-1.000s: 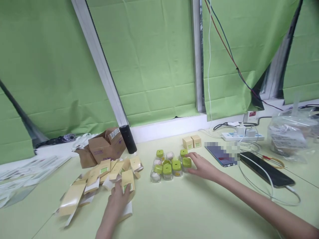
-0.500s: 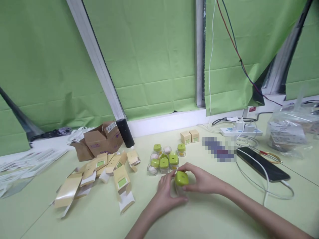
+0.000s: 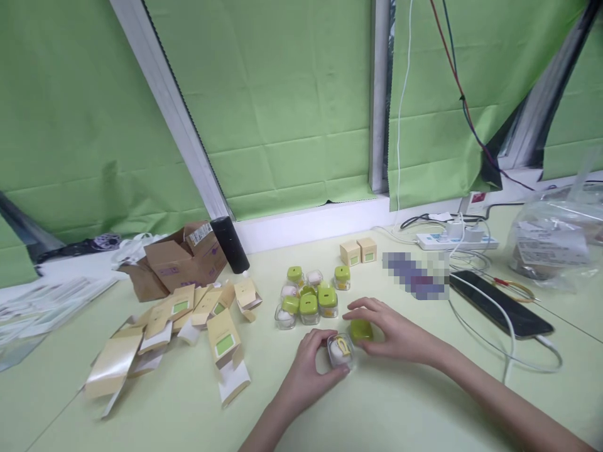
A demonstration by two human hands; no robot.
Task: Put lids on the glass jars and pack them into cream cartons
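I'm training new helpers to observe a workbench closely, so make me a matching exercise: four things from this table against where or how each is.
Things:
1. Loose green lid
2. Uncovered clear container
3. Cardboard box
4. Dark phone

Places or states:
A. Beside the black cylinder
B. In the left hand
C. White cable at one end
D. In the right hand

Right pairs: 1-D, 2-B, 3-A, 4-C

There's my clear, squarish jar [image 3: 346, 360], uncapped and open side up, a rounded white piece [image 3: 335, 351] and a yellow loop [image 3: 343, 344] showing inside! And here's my green lid [image 3: 360, 330], off the jar, just to its right!
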